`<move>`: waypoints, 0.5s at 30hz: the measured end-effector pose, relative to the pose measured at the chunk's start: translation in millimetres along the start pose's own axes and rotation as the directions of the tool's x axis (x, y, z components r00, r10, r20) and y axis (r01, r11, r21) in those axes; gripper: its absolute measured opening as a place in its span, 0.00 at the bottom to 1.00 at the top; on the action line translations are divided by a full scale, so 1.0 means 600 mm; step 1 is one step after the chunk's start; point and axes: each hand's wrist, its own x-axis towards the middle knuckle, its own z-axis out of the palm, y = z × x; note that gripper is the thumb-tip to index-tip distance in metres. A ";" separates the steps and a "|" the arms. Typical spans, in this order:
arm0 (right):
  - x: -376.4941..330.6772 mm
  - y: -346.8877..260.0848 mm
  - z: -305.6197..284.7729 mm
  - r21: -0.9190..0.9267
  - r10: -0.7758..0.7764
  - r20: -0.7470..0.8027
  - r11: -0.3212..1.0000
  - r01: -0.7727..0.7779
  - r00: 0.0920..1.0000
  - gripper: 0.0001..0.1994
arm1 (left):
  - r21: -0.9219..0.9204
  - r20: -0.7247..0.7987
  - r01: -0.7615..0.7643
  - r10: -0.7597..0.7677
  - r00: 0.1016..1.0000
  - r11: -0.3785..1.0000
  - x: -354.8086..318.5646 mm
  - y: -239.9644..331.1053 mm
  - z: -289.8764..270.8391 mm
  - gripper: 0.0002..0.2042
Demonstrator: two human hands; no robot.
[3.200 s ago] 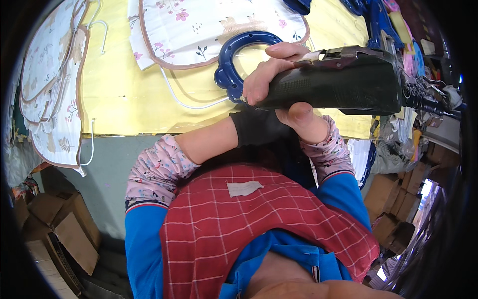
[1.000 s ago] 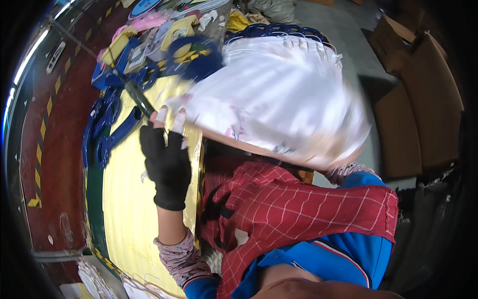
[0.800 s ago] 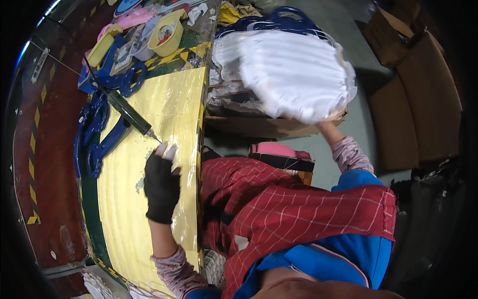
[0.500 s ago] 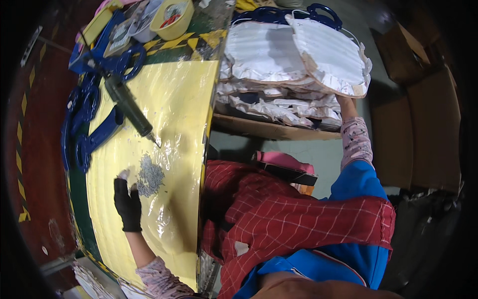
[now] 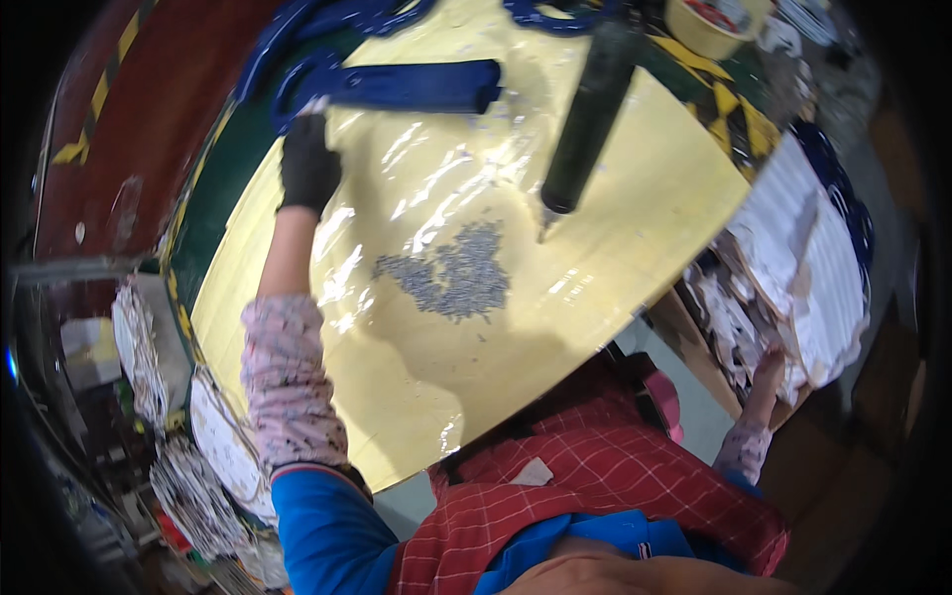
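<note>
On the glossy yellow-covered desk (image 5: 595,288), a long blue plastic piece (image 5: 416,86) lies not yet lifted beside the black-gloved left hand (image 5: 310,167); the right hand (image 5: 765,379) meets already piled white panels (image 5: 835,307) (I cannot tell whether either hand's fingers pinch).

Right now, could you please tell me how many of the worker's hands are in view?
2: the left hand, black-gloved, by the left end of the blue plastic piece; the right hand, at the near edge of the white panels, its fingers perhaps partly hidden.
</note>
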 end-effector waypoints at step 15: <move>-0.390 -0.229 0.820 0.060 -0.275 0.459 0.958 0.279 0.845 0.11 | 0.129 -0.286 -0.461 0.478 0.830 0.878 0.050 0.195 -0.040 0.25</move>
